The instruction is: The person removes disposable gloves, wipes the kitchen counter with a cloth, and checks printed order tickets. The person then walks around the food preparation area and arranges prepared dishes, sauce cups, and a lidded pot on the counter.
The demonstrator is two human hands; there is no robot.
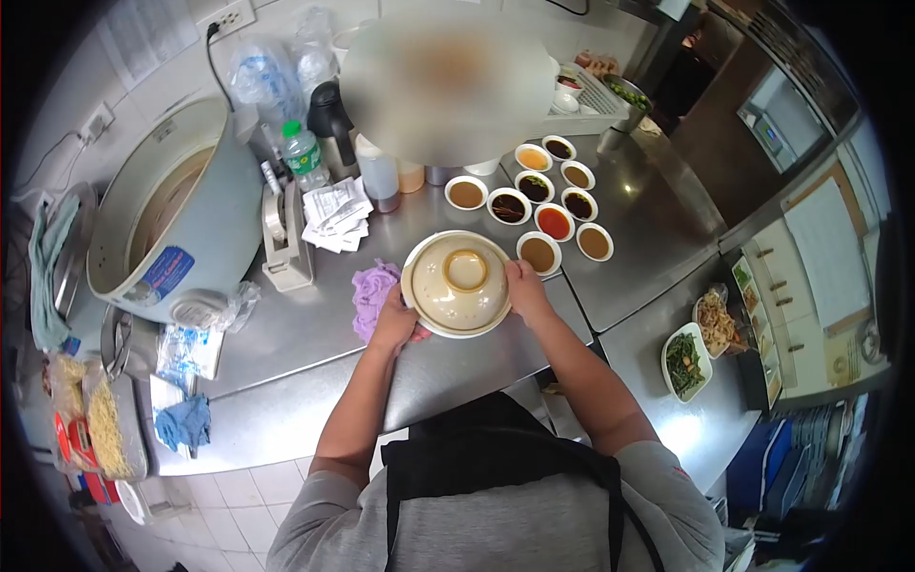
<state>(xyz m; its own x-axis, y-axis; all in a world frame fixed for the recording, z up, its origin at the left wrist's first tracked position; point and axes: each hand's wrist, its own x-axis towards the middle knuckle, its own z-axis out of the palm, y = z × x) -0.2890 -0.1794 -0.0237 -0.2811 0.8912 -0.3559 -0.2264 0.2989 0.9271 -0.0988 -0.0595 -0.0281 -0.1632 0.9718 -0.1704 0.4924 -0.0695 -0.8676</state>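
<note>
A beige lidded clay pot [458, 310] with a round knob on its lid is between my two hands, over the steel counter. My left hand [395, 322] is closed on its left side, next to a crumpled purple cloth [374, 296]. Gripping the opposite side is my right hand [528, 290]. The lid sits on the pot and hides what is inside. Just beyond the pot stand several small white bowls of sauce, among them a brown one [540, 255] and a red one [554, 223].
To the left stand a large rice cooker [238, 219], a tape dispenser [287, 250], a stack of papers [336, 214] and a green-capped bottle [304, 157]. On the right are a dish of greens [684, 364] and a bowl of shredded food [717, 321]. A tray of noodles [111, 429] lies far left.
</note>
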